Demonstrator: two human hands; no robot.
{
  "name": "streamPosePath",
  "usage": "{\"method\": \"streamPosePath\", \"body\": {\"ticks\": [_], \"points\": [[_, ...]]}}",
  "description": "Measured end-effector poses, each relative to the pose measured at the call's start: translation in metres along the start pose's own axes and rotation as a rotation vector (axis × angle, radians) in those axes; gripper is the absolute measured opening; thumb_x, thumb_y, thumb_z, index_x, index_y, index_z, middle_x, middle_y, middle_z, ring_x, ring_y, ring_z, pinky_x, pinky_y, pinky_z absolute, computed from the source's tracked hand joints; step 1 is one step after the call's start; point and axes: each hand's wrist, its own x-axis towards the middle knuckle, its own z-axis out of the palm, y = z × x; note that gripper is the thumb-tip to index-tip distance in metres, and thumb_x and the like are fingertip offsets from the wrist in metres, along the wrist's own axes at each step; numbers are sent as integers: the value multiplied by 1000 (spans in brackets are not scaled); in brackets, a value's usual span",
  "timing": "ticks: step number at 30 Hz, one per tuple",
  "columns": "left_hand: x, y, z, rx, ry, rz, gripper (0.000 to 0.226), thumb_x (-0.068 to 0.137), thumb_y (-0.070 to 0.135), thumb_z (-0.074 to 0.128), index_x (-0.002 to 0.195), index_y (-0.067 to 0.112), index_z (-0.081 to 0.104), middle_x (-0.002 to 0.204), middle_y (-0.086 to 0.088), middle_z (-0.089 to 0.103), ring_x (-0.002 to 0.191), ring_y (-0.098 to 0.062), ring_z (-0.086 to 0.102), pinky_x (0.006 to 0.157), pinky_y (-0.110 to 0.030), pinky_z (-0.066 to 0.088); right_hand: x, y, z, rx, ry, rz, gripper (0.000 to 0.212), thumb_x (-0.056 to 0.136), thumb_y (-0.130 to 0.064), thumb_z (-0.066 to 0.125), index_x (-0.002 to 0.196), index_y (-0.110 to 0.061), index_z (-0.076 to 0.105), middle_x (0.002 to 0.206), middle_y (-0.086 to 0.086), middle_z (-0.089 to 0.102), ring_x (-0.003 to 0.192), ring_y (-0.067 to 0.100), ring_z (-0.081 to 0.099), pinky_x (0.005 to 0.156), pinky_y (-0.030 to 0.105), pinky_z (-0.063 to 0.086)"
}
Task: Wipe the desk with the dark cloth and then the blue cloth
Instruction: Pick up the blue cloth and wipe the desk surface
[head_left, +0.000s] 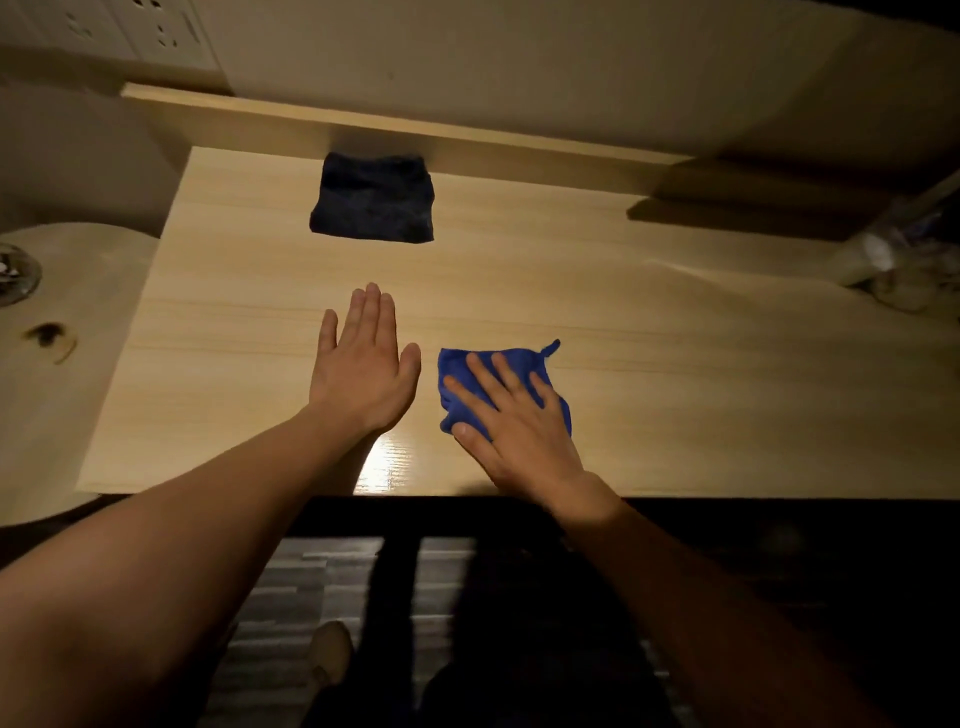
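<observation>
2 hands lie over the pale wooden bench (675, 364). The right hand (511, 421) presses flat, fingers spread, on the blue cloth (457, 371) near the front edge. The left hand (363, 364) is just beside it, open and empty, fingers together, palm down. The dark cloth (374, 197) sits folded at the bench's far edge, well apart from both.

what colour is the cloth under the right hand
Bright blue: the blue cloth lies flat under the right hand on the desk, seen in the head view.
</observation>
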Motion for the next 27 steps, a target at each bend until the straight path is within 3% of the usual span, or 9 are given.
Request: {"method": "streamPosePath", "body": {"ticks": [4, 7, 11, 15, 17, 21, 23, 25, 27], "points": [[-1, 8, -5, -86, 25, -4, 72, 106, 47, 21, 166, 8, 12, 177, -10, 1, 162, -22, -4, 130, -55, -1, -57, -18, 19, 197, 61, -15, 59, 102, -61, 31, 158, -42, 39, 172, -18, 20, 159, 2, 4, 119, 42, 11], [-3, 33, -7, -119, 73, 18, 68, 104, 43, 22, 163, 9, 21, 176, -12, 10, 162, -24, 4, 129, -55, 6, -95, -21, 24, 585, 203, 53, 53, 103, -63, 42, 141, -33, 63, 154, -23, 51, 150, -4, 36, 114, 29, 26], [-1, 70, 3, -156, 19, 40, 68, 106, 44, 20, 166, 14, 11, 177, -7, 3, 163, -22, -3, 130, -53, 4, -103, -1, -15, 1515, 120, 569, 47, 93, -56, 66, 109, -14, 78, 109, 7, 80, 114, 31, 72, 109, 51, 50], [-3, 77, 18, -14, -17, 55, 71, 106, 53, 11, 167, 21, -5, 176, 1, -12, 161, -19, -17, 129, -55, -7, -63, 41, -66, 1796, 323, 652, 42, 103, -40, 53, 104, -13, 85, 117, 15, 79, 122, 36, 68, 113, 50, 46], [-1, 77, 20, 3, -13, 54, 71, 106, 54, 11, 167, 22, -7, 175, 2, -13, 160, -18, -18, 129, -55, -8, -28, 62, -93, 1628, 356, 526, 42, 108, -41, 49, 109, -16, 82, 117, 10, 79, 117, 23, 71, 106, 43, 49], [-2, 78, 22, 4, 8, 57, 71, 107, 55, 15, 167, 22, -3, 175, 3, -10, 160, -18, -18, 129, -54, -7, 66, 101, -127, 843, 489, 421, 42, 111, -38, 44, 75, -23, 57, 68, -4, 57, 61, 9, 51, 72, 37, 42], [-1, 78, 21, 19, -1, 52, 72, 106, 55, 15, 167, 23, -5, 175, 4, -12, 160, -17, -19, 129, -54, -7, 116, 123, -128, 426, 467, 263, 35, 111, -40, 39, 85, -27, 60, 79, -8, 62, 77, 14, 59, 89, 42, 39], [1, 78, 21, 29, -6, 47, 72, 106, 56, 14, 167, 23, -6, 174, 4, -14, 159, -16, -21, 129, -53, -7, 158, 146, -117, 125, 308, 164, 37, 109, -47, 36, 121, -29, 65, 121, -2, 70, 119, 21, 61, 105, 45, 32], [1, 78, 21, 39, -10, 44, 72, 106, 56, 13, 167, 24, -8, 174, 5, -16, 159, -15, -22, 129, -53, -7, 182, 165, -100, -26, 151, 138, 59, 106, -61, 31, 155, -32, 44, 165, 2, 41, 154, 22, 32, 118, 49, 23]]}}
